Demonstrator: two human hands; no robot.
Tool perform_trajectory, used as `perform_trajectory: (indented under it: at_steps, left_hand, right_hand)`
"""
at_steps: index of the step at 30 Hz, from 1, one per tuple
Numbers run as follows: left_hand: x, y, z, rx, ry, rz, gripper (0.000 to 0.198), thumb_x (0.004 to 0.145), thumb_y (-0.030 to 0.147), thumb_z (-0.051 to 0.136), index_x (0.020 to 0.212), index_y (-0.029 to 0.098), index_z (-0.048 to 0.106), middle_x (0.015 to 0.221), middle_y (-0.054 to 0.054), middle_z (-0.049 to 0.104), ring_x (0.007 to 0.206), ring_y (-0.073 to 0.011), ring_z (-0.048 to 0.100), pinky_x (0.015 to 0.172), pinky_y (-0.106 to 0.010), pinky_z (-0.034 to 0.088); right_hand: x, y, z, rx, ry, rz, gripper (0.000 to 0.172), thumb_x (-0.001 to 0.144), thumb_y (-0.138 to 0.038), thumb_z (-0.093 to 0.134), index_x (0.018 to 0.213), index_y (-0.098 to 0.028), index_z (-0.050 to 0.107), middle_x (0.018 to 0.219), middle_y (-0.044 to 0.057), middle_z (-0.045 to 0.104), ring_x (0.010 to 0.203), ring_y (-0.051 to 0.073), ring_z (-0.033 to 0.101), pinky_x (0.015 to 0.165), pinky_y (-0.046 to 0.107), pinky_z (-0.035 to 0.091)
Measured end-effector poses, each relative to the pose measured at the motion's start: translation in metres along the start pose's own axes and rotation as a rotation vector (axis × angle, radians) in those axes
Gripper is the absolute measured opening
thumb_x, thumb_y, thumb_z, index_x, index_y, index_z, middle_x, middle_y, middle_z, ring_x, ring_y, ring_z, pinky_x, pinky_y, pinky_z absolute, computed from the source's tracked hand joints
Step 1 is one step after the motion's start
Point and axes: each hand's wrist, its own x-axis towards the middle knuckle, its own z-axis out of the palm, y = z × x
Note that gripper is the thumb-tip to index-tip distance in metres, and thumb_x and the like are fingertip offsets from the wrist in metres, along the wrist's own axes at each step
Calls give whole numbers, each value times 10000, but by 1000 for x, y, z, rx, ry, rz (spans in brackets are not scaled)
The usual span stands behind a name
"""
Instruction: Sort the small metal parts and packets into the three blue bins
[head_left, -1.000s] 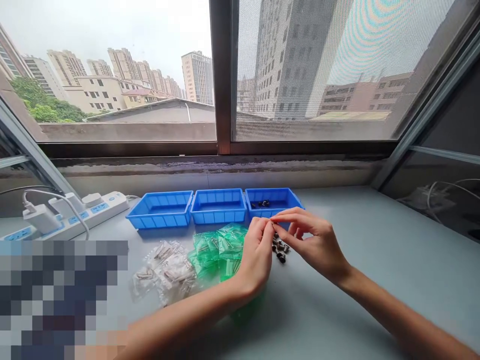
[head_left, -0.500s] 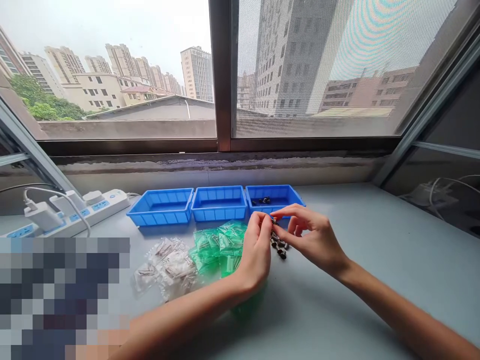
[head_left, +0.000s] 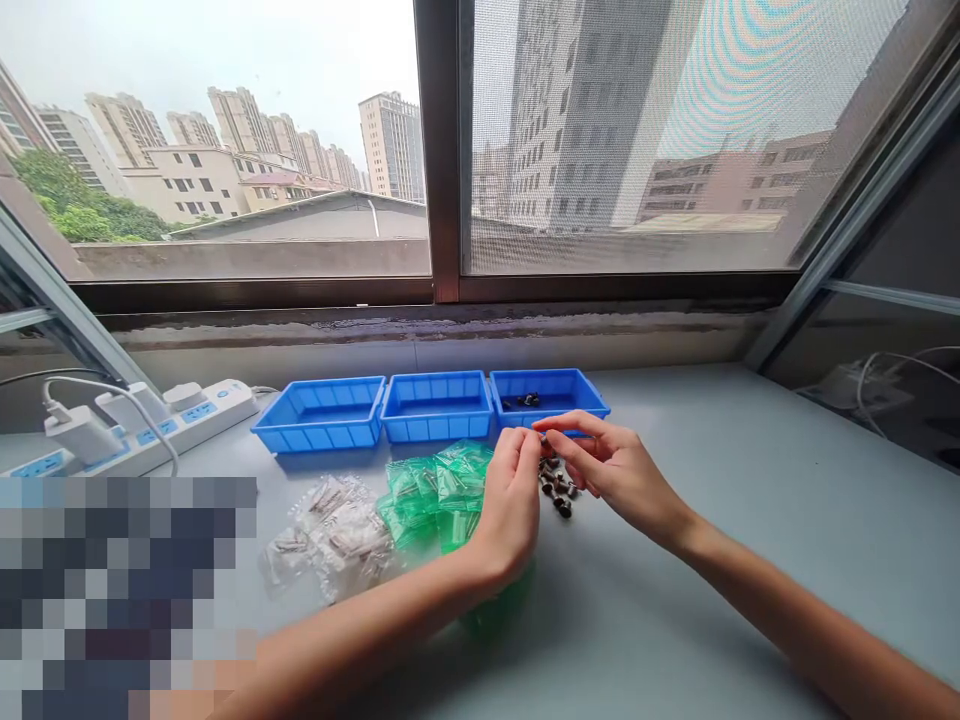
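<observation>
My left hand (head_left: 512, 510) is closed, with its thumb and fingertips pinched together above the table. Facing it, my right hand (head_left: 630, 478) pinches with thumb and forefinger at a small dark metal part (head_left: 544, 440). The tips of both hands meet at this part, and fingers cover most of it. Below the hands lies a loose pile of dark, round-headed metal parts (head_left: 559, 488), perhaps screws or studs. Green plastic packets (head_left: 420, 490) with thin pieces inside lie under and left of my left wrist. Farther left are clear packets (head_left: 349, 535) holding slim pieces.
Three blue trays stand in a row by the window: a left tray (head_left: 319, 432), a middle tray (head_left: 437, 428) and a right tray (head_left: 585, 390) with a few dark parts inside. A white power strip (head_left: 176, 425) with plugs and cables sits at the left.
My right hand has shifted slightly left, bringing its fingertips closer to my left hand's. The small metal part has turned or moved a little between them.
</observation>
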Motion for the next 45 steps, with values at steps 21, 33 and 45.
perform_trajectory:
  at_steps: [21,33,45]
  left_hand:
    - [4,-1,2,-51,63,-34,164,809,313,361,696,212,425,690,17,415,631,-142,363,606,-259,323]
    - [3,-2,2,-23,58,-20,151,799,287,352,691,211,425,667,17,403,622,-144,357,594,-260,320]
    - [2,-1,2,-40,60,-18,165,789,327,370,686,213,428,678,10,402,631,-145,369,599,-256,329]
  right_hand:
    - [18,16,-24,-269,89,64,389,727,-451,686,1017,-198,740,645,32,710,564,186,654,428,250,465]
    - [5,4,-29,-879,-318,-2,366,615,-376,781,969,-317,714,873,-15,717,619,175,627,534,267,436]
    - [8,9,-29,-846,-285,-15,254,685,-318,716,939,-313,720,791,-42,754,553,164,634,508,258,414]
